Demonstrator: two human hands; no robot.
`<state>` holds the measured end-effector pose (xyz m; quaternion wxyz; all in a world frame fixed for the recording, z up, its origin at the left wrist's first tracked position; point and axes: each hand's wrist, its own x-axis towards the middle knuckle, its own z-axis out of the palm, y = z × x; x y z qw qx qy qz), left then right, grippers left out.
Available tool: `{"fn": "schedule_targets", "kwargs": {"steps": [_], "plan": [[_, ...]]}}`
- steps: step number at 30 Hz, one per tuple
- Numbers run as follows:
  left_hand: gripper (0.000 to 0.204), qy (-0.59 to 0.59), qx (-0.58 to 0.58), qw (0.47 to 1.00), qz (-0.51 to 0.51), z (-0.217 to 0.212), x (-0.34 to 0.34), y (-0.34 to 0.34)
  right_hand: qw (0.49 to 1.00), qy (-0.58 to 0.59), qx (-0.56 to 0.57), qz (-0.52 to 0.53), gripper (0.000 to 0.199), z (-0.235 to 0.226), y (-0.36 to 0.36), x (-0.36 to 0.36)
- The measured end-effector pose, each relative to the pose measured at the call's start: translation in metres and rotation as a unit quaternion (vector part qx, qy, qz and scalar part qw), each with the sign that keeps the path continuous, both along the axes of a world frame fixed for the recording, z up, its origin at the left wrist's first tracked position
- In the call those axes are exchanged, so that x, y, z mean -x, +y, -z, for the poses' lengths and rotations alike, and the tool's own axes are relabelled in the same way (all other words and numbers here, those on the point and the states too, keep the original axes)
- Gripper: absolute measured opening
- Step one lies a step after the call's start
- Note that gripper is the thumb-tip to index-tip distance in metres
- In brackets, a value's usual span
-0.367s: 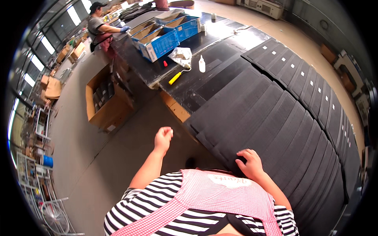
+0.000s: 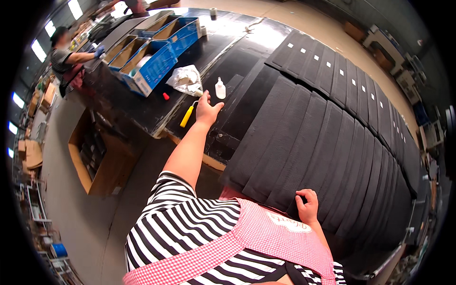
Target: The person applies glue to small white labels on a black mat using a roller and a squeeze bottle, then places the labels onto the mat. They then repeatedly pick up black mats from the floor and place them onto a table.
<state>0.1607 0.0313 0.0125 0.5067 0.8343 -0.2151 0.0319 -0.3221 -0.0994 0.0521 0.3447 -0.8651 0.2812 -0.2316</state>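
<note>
My left hand is stretched out over the black table, open, with thumb and fingers apart. Just beyond its fingers stands a small white squeeze bottle with a pointed tip. Close by on the left lies a yellow-handled tool with a bent, thin neck; its head is not clearly visible. A crumpled clear plastic bag lies by my fingertips. My right hand, loosely curled with a gap between thumb and fingers, is at the near edge of the overlapping black ribbed pads; nothing shows in it.
Blue open boxes stand at the far left of the table, with a red cap nearby. A second row of black pads bears white labels. An open carton sits on the floor; a gloved co-worker stands behind it.
My left hand has swung forward from beside the table to above it, near the bottle, and its fingers have opened. My right hand remains at the pads' near edge. The view has shifted.
</note>
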Motion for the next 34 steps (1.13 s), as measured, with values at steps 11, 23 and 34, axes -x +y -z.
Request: {"fn": "schedule_targets", "kwargs": {"steps": [11,23,34], "plan": [[0.054,0.045,-0.080,0.993,-0.073,0.013,-0.042,-0.060,0.993,-0.013,0.095,0.063,0.016,0.010,0.016,-0.020],[0.076,-0.034,-0.020,0.998,0.044,0.015,0.012,0.008,0.989,-0.004,0.145,0.039,0.017,0.018,0.013,-0.017],[0.030,0.562,-0.102,0.678,0.463,-0.066,0.223,0.135,0.977,-0.025,0.208,0.042,0.018,0.033,0.008,-0.011]]}}
